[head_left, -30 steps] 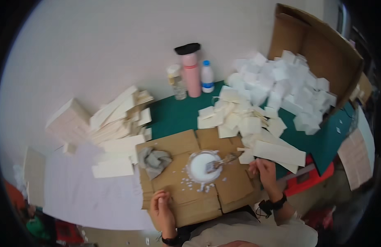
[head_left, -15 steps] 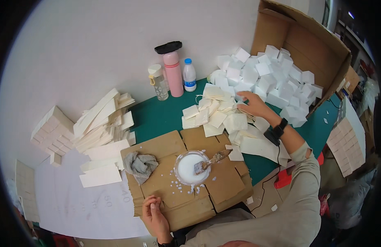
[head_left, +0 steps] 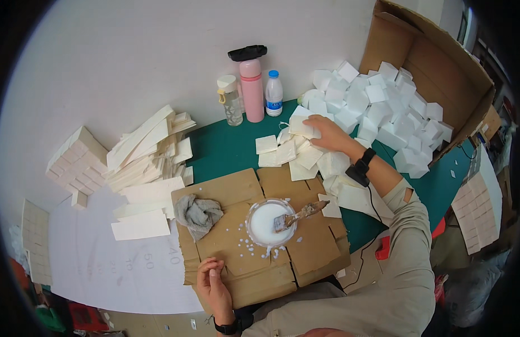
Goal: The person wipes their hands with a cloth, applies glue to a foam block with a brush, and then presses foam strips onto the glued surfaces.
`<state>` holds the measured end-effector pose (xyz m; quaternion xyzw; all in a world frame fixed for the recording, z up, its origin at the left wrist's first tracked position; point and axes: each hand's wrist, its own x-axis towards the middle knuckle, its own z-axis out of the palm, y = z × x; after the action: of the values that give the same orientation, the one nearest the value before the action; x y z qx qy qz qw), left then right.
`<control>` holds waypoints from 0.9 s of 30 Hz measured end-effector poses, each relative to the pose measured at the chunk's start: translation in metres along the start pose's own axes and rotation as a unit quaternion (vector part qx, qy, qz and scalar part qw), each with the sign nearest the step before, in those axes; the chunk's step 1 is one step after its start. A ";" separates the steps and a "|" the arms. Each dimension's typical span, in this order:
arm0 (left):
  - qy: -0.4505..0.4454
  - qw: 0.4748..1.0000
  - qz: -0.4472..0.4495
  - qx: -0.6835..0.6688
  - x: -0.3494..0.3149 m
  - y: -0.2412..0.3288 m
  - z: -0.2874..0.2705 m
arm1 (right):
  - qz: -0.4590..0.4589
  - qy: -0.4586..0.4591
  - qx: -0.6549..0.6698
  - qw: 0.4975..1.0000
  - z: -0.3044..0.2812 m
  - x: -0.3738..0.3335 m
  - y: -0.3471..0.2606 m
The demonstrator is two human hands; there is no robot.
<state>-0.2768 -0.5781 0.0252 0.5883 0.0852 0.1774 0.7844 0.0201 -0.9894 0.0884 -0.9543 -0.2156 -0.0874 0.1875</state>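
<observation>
My right hand [head_left: 332, 135] reaches over a loose heap of thin cream squares [head_left: 285, 151] at the centre right. Its fingers close on one cream square [head_left: 303, 127] at the top of the heap. My left hand [head_left: 214, 282] lies at the front left edge of a cardboard sheet [head_left: 232, 188], fingers curled together, with nothing visible in them. On the cardboard stands a round tub of white liquid [head_left: 263, 223], and a crusted brush [head_left: 299, 216] leans in it across the rim. A crumpled grey rag [head_left: 198, 216] sits left of the tub.
White foam blocks [head_left: 378, 106] spill from a large tipped cardboard box [head_left: 434, 56] at back right. A clear bottle [head_left: 232, 104], pink flask [head_left: 252, 92] and white bottle [head_left: 274, 95] line the wall. Cream strips [head_left: 150, 146] and stacked blocks [head_left: 77, 160] stand left.
My right hand has come left from near the white blocks onto the cream heap and taken hold of a square. My left hand stays on the cardboard edge. The view has shifted slightly.
</observation>
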 end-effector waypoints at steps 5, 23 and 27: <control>-0.015 1.000 0.013 0.015 0.001 -0.001 -0.004 | -0.058 -0.016 0.023 0.998 -0.003 -0.017 -0.020; 0.009 0.999 0.008 0.034 -0.005 0.005 -0.001 | 0.201 0.022 -0.093 0.975 0.021 0.094 -0.007; -0.021 0.999 0.013 0.030 -0.002 -0.003 -0.004 | 0.174 0.155 -0.020 0.972 0.001 0.098 0.019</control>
<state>-0.2790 -0.5761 0.0210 0.6158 0.0663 0.1725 0.7659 0.1161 -0.9674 0.1060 -0.9556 -0.0122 -0.2048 0.2116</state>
